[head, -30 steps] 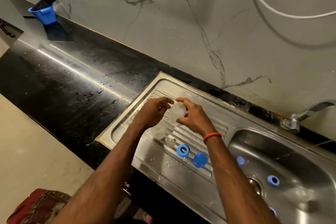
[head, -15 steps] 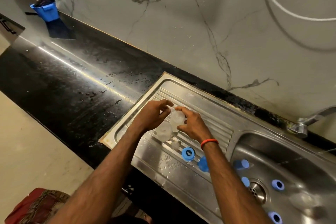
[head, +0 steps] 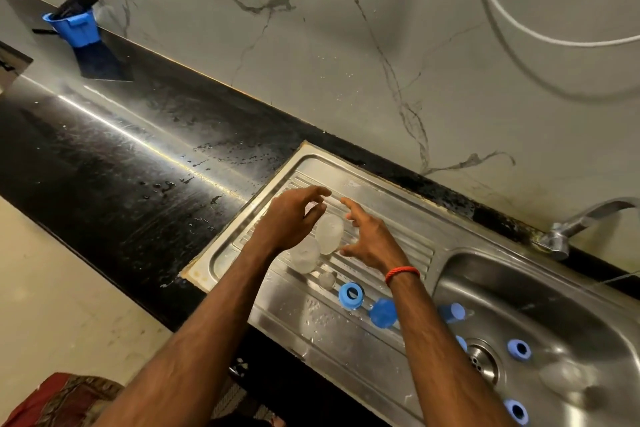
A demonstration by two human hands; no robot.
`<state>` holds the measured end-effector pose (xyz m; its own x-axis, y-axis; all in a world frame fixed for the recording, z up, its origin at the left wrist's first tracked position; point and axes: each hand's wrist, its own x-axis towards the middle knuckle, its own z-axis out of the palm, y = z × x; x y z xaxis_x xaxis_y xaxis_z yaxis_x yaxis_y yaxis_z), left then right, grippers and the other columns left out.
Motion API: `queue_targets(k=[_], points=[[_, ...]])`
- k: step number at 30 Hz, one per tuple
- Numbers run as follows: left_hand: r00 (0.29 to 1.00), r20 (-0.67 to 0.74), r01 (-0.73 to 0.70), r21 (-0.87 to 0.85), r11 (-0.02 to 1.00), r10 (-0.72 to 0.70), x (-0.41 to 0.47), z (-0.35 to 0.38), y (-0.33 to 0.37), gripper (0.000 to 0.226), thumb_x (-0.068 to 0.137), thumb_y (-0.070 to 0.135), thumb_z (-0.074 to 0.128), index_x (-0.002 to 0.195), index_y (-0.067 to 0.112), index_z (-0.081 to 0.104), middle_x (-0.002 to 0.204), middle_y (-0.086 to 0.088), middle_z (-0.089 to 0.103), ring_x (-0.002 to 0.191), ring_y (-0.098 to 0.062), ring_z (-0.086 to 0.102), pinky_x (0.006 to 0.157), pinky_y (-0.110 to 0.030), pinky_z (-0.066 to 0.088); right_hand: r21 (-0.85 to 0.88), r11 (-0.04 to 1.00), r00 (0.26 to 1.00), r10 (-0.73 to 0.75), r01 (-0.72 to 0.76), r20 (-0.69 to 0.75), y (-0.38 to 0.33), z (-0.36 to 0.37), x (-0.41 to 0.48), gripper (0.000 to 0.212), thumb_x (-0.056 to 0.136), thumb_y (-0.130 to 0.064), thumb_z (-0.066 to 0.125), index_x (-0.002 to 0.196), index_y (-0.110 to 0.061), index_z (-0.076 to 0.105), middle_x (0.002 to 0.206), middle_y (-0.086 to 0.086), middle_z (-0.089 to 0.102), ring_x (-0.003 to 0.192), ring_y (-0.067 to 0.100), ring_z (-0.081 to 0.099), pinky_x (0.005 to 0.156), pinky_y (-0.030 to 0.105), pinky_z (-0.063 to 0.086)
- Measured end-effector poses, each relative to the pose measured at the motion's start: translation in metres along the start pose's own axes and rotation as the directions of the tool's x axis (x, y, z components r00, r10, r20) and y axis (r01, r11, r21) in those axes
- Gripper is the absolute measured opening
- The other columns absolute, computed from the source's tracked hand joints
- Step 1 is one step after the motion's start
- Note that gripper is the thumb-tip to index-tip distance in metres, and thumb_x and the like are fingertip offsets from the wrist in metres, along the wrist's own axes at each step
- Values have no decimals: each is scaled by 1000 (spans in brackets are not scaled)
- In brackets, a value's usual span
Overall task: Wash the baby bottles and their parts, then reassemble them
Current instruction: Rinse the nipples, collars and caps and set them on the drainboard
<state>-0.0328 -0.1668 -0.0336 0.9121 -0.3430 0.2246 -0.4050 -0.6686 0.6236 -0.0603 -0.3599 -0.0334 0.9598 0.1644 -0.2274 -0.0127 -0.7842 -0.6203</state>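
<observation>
both hands hover over the ribbed steel drainboard [head: 346, 350], one on each side of a clear baby bottle [head: 329, 232] that stands there. the left hand [head: 289, 218] is palm down with its fingers loose and spread wide, fingertips just above the bottle's far end. the right hand [head: 372, 244], with a red thread band [head: 401, 273] at the wrist, also has its fingers splayed, thumb close by the bottle's near side; whether it touches cannot be told. neither hand grips anything. a second clear bottle [head: 305, 256] stands just beside the first, partly under the left wrist. nearer the person lie a small clear part [head: 327, 280], a blue ring [head: 350, 295] and a blue cap [head: 382, 313] in a row. in the sink basin [head: 540, 291] lie more blue rings [head: 518, 348] and another clear piece [head: 561, 374], near the drain. the tap [head: 568, 229] stands at the back edge.
</observation>
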Motion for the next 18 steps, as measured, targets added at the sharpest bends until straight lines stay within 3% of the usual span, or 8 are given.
queue_targets(k=[4,8,11,14,18], points=[[995,-86,-43,32,999,46,11,-1,20,36,98,44,52,130,29,59,120,2,70,112,-15,63,93,-52,54,-135,991,998,5,-14,-68,7,-15,-5,104,79,-13,81,155,-36,14,149,11,44,140,29,40,110,46,40],[989,-95,-106,48,993,110,23,0,40,36,98,45,52,128,28,61,122,2,70,118,-19,61,95,-57,52,-151,988,987,11,-36,-162,14,-43,-19,93,81,-20,79,152,-39,23,148,6,45,139,26,40,109,46,41],[978,-92,-181,71,981,187,31,9,61,31,99,38,58,128,26,63,126,2,68,121,-20,59,101,-55,48,-182,981,973,24,-67,-229,24,-71,-40,71,83,-29,77,145,-33,42,146,2,48,134,22,42,108,41,39],[947,-21,-317,123,941,321,36,32,98,30,100,36,58,126,24,65,127,0,68,123,-21,57,107,-39,35,-204,968,956,88,-149,-281,44,-100,-72,52,84,-35,75,133,-28,57,135,2,58,121,20,53,101,40,46],[931,-33,-366,-113,924,365,34,68,159,33,97,38,57,125,23,66,122,1,69,116,-18,60,99,-37,42,-103,983,856,79,-152,-512,73,-119,-120,27,88,-35,69,113,-27,68,106,-1,69,92,15,63,80,34,54]])
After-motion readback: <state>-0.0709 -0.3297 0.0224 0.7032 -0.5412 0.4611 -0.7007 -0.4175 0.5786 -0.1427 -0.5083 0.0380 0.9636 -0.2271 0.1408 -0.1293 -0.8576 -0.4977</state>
